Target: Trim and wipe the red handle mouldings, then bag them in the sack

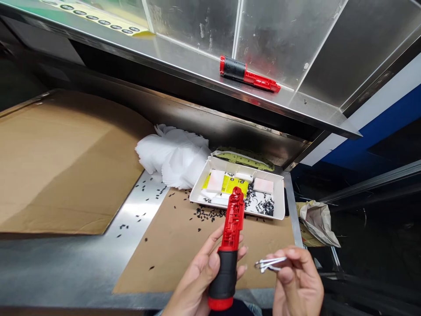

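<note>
Head: casing (229, 249) in left hand (200, 273)

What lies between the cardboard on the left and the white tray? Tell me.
In the head view, a pile of thin white sheets and small black pieces scattered over the metal bench lie between the left cardboard and the white tray.

head view | from above | facing forward, down | fingers (304, 258) near | shelf (297, 102) farther
</note>
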`<move>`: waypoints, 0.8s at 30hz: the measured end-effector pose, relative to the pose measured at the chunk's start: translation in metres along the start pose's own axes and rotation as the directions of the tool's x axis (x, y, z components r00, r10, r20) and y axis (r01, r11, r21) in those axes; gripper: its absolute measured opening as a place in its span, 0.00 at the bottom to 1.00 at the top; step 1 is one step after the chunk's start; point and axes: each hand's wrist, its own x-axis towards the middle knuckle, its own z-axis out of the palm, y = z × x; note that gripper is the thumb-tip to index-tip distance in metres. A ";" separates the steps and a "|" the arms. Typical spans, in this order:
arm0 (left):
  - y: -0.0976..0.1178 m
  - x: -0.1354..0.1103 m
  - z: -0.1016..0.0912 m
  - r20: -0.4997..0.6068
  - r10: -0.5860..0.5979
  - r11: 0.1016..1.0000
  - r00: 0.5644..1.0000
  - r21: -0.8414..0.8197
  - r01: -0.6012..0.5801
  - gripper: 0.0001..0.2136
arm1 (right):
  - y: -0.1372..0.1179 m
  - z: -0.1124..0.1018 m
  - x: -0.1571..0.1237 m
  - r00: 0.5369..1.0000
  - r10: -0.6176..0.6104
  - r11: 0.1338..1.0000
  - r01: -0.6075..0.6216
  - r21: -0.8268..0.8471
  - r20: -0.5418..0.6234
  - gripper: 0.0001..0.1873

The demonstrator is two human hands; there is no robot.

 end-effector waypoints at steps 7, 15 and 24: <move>0.005 -0.008 0.007 -0.022 -0.051 0.996 0.998 -0.079 0.049 0.30 | 0.005 -0.028 0.022 1.000 0.012 0.999 -0.012 0.031 -0.025 0.15; 0.010 -0.006 0.003 -0.004 -0.137 0.973 0.991 -0.188 0.134 0.27 | 0.014 -0.025 0.042 0.972 0.095 0.992 -0.111 -0.061 -0.217 0.17; 0.008 0.007 -0.016 0.025 -0.131 0.980 0.991 -0.145 0.133 0.26 | 0.108 -0.047 0.106 0.981 0.162 0.697 -0.037 -0.716 0.108 0.24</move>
